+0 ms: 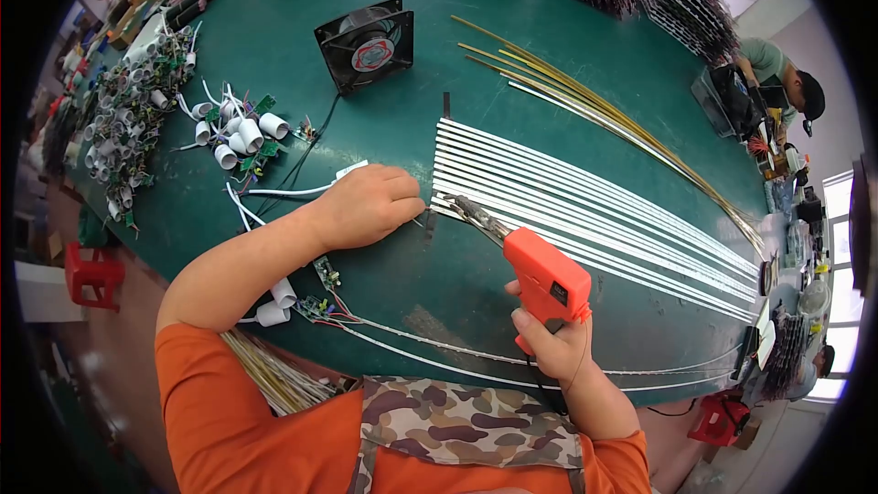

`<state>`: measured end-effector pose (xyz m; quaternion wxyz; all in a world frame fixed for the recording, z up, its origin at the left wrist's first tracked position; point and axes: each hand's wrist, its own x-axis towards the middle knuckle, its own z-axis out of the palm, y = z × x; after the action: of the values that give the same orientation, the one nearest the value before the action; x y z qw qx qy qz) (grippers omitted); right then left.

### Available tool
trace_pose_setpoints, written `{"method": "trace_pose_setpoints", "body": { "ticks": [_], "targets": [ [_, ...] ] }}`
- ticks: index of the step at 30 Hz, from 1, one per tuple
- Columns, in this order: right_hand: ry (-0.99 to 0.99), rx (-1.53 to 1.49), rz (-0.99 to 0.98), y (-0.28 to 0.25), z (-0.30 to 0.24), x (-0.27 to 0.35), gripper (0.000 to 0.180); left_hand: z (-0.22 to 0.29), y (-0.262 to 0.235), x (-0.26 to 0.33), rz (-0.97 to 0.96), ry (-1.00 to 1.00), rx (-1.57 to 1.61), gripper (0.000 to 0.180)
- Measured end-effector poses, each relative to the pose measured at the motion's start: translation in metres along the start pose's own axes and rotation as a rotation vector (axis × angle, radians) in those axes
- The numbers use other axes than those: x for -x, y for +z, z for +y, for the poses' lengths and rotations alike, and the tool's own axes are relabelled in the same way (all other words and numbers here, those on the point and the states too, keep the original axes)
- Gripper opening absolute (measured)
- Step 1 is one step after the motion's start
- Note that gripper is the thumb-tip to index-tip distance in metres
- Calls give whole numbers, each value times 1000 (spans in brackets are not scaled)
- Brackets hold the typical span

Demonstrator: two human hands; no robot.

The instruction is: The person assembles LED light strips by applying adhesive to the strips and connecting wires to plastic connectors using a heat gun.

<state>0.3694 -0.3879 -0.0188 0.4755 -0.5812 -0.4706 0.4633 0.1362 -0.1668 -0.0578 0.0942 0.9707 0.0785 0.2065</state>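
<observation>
Fingers of the right hand [560, 348] are wrapped round a red pistol-shaped plastic soldering gun [547, 273], its tip poised at slim white strips [567, 187], the left hand [370, 206] bunched, hold unreadable: soldering seems underway, steadiness needed next.

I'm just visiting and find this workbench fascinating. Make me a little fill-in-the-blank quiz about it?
1. The pistol-shaped tool is in the person's ____ hand.
2. The tabletop is ____.
3. The square-framed fan is mostly ____, with a red centre label.
4. The person's left sleeve is ____.

Missing words: right; green; black; orange.
</observation>
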Motion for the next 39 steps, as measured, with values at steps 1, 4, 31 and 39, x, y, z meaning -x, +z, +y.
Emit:
{"method": "trace_pose_setpoints", "body": {
  "ticks": [1,4,31,39],
  "targets": [
    [0,-2,0,0,0,0,37,0,0,0,6,0,-1,13],
    [31,-47,11,1,0,0,37,0,0,0,5,0,2,13],
    [-45,-100,-7,-2,5,0,41,-2,-2,0,-53,-12,11,21],
    [-26,-105,-19,-4,5,2,41,0,-6,-2,-58,-65,79,17]
  ]
}}
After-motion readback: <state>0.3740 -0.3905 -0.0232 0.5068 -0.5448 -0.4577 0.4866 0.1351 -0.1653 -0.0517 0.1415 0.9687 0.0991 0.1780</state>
